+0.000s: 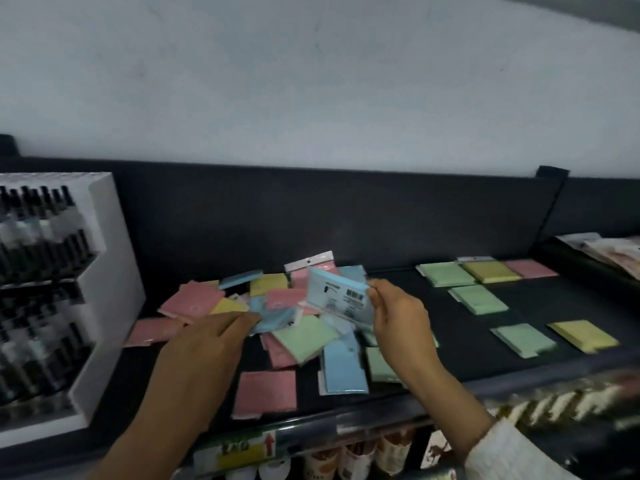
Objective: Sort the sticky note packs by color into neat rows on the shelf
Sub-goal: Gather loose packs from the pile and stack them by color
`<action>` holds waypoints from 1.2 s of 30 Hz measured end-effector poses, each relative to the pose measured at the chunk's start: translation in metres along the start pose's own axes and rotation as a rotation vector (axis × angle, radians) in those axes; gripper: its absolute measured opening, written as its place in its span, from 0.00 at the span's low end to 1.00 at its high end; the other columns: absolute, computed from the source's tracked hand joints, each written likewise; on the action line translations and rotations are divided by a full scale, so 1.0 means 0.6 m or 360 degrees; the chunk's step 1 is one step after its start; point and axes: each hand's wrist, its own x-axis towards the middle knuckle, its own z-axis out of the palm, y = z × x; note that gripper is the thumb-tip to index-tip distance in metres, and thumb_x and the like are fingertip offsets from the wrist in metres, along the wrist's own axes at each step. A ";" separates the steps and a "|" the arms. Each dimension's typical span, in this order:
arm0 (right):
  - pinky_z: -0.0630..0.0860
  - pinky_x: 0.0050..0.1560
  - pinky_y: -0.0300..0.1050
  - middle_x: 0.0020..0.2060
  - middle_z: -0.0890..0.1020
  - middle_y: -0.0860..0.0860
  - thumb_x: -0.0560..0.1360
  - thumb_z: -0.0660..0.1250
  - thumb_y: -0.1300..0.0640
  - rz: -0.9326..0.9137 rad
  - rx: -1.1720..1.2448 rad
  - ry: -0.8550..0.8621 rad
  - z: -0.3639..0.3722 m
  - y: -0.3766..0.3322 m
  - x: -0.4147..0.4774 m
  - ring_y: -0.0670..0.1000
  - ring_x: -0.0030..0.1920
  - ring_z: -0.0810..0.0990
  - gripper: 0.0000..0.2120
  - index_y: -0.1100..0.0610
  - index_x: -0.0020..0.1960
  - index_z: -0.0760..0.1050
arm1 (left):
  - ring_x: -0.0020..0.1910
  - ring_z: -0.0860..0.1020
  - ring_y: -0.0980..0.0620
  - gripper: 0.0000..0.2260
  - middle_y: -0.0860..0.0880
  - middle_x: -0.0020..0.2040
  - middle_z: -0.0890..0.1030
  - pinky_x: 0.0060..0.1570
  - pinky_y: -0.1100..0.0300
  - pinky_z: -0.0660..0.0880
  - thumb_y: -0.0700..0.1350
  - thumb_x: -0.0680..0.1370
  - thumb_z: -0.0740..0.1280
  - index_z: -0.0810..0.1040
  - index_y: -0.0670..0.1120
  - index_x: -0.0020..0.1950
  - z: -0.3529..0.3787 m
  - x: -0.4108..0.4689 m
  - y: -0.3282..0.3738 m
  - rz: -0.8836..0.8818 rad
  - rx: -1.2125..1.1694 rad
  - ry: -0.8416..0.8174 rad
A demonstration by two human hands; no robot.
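"Near the middle of the frame, what has the right hand [398,317] got?"

"A blue pack [337,297], lifted above the mixed pile [277,306], its back turned to the camera. Thumb and fingertips are pinched on its right edge. The left hand [207,344] lies flat on the near left of the pile, fingers straight, gripping nothing."

"How would you expect a pack like that to handle?"

"Light, I'd judge, since one pinch at an edge carries it. It's a thin, flat pad in a glossy clear sleeve, so it is probably slippery and inclined to slide off its neighbours. A thumb-over, fingers-under hold at an edge or corner seems safest. The white hang tab [308,261] sticking up at the back of the pile is another handle, though a floppier one."

"Anything readable?"

"The held pack's white back label shows a barcode and small lines of print, all too blurred to read. Toward the lower left, a yellow-green shelf-edge tag [242,448] carries a red arrow, and its characters are unreadable too. No brand can be made out."

"And where does blue belong?"

"Right of the pile, on the dark shelf [540,306], green packs [479,299] run in a line toward the front. Yellow packs [491,271] sit beside them, and one pink pack [530,268] lies at the back. I see no blue laid out there, so a blue row likely has to be started."
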 end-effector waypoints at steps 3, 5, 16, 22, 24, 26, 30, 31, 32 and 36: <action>0.73 0.36 0.45 0.40 0.80 0.52 0.80 0.56 0.57 0.0056 0.0103 0.0008 -0.036 0.041 -0.009 0.52 0.39 0.78 0.11 0.57 0.52 0.77 | 0.35 0.82 0.43 0.19 0.42 0.43 0.84 0.30 0.54 0.78 0.32 0.60 0.71 0.83 0.42 0.49 0.016 0.018 0.049 0.0056 -0.0004 0.0006; 0.71 0.38 0.41 0.41 0.80 0.50 0.80 0.57 0.57 0.0088 0.0143 0.0064 -0.057 0.069 -0.014 0.49 0.39 0.77 0.11 0.57 0.54 0.77 | 0.36 0.82 0.43 0.19 0.43 0.43 0.84 0.30 0.54 0.78 0.30 0.59 0.72 0.83 0.42 0.49 0.022 0.029 0.081 0.0087 -0.0032 -0.0001; 0.75 0.41 0.44 0.40 0.78 0.48 0.78 0.59 0.60 0.0201 0.0123 0.0287 -0.225 0.294 -0.038 0.50 0.40 0.78 0.10 0.60 0.54 0.78 | 0.37 0.83 0.46 0.28 0.46 0.43 0.84 0.31 0.57 0.78 0.31 0.50 0.78 0.84 0.45 0.49 0.091 0.108 0.332 0.0265 -0.0137 -0.0162; 0.75 0.42 0.43 0.42 0.79 0.49 0.78 0.59 0.60 0.0239 0.0170 0.0258 -0.287 0.392 -0.041 0.50 0.42 0.79 0.10 0.60 0.55 0.78 | 0.36 0.83 0.47 0.31 0.46 0.42 0.84 0.31 0.59 0.77 0.33 0.47 0.79 0.84 0.45 0.49 0.151 0.154 0.415 0.0373 -0.0084 -0.0289; 0.74 0.40 0.42 0.41 0.80 0.49 0.78 0.60 0.61 0.0214 0.0166 0.0260 -0.301 0.416 -0.043 0.50 0.40 0.79 0.10 0.59 0.54 0.78 | 0.34 0.82 0.48 0.29 0.47 0.40 0.84 0.28 0.60 0.77 0.34 0.47 0.80 0.84 0.46 0.47 0.160 0.169 0.437 0.0370 -0.0047 -0.0326; 0.76 0.38 0.43 0.39 0.80 0.50 0.78 0.60 0.62 0.0215 0.0178 0.0279 -0.311 0.438 -0.043 0.50 0.39 0.79 0.09 0.59 0.53 0.79 | 0.33 0.82 0.49 0.29 0.48 0.40 0.84 0.26 0.59 0.76 0.35 0.47 0.80 0.84 0.47 0.47 0.166 0.181 0.450 0.0353 -0.0003 -0.0378; 0.71 0.34 0.29 0.38 0.79 0.48 0.78 0.60 0.61 0.0259 0.0186 0.0285 -0.323 0.478 -0.038 0.45 0.37 0.78 0.09 0.57 0.52 0.78 | 0.32 0.81 0.51 0.29 0.50 0.39 0.84 0.25 0.61 0.75 0.35 0.46 0.80 0.84 0.48 0.46 0.191 0.213 0.457 0.0321 0.0091 -0.0417; 0.71 0.34 0.28 0.38 0.79 0.48 0.78 0.60 0.60 0.0278 0.0205 0.0280 -0.324 0.485 -0.035 0.44 0.37 0.78 0.09 0.56 0.52 0.78 | 0.31 0.81 0.50 0.28 0.50 0.39 0.84 0.25 0.61 0.75 0.35 0.47 0.79 0.84 0.48 0.46 0.199 0.224 0.455 0.0318 0.0118 -0.0420; 0.71 0.34 0.27 0.38 0.79 0.48 0.78 0.60 0.60 0.0291 0.0225 0.0280 -0.324 0.491 -0.030 0.44 0.37 0.78 0.09 0.56 0.53 0.78 | 0.31 0.81 0.50 0.27 0.50 0.38 0.84 0.24 0.61 0.74 0.35 0.49 0.79 0.84 0.48 0.46 0.209 0.237 0.451 0.0317 0.0149 -0.0426; 0.70 0.34 0.29 0.37 0.78 0.48 0.78 0.61 0.61 0.0230 0.0191 0.0285 -0.309 0.499 0.009 0.45 0.37 0.77 0.09 0.57 0.51 0.79 | 0.27 0.78 0.50 0.17 0.51 0.31 0.80 0.21 0.59 0.72 0.37 0.55 0.74 0.83 0.50 0.42 0.259 0.299 0.427 0.0310 0.0275 -0.0534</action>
